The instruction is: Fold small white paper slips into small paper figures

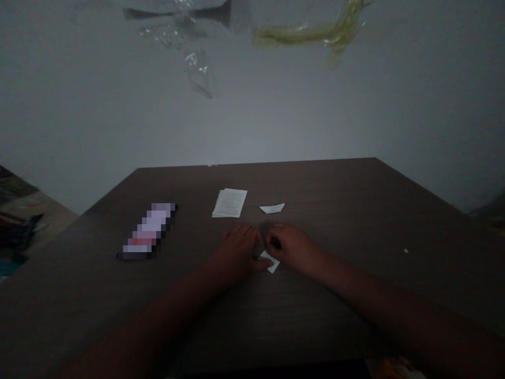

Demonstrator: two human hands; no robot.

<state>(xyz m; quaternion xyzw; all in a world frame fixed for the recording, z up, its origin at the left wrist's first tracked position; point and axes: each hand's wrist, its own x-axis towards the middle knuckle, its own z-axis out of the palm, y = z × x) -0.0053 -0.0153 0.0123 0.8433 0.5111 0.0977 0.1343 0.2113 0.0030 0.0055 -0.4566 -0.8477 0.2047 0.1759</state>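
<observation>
Two bare hands at work: the left hand (pixel 239 250) and the right hand (pixel 290 245) are close together, low over the flat, dark brown, wood-look worktop (pixel 335 189)
Left hand: laid out loose, fingers forward and not wrapped round anything, thumb on top of a small, white, four-sided bit of paper (pixel 269 256)
Bit of paper: on the worktop, just below the gap between the hands, partly hidden by the thumb
Right hand: fingers curled in, tips near the bit of paper; I cannot tell if they pinch anything
Slip: the bit of paper could slide or pop up if the thumb lifts too soon, as it is small and light
Bad crease: the dim light could make its edges hard to line up
Rip: a hard tug while the thumb pushes down could tear it
Bump: a push forward could knock the small, white, folded paper boat shape (pixel 272 209), which sits just past the hands
Mess: a puff of air could spread the neat stack of white printed paper sheets (pixel 230 203), since nothing sits on top
Cups or boxes: none that I can see; the sheets, the boat shape and the black-edged, flat phone (pixel 152 229) all lie right on the worktop
</observation>
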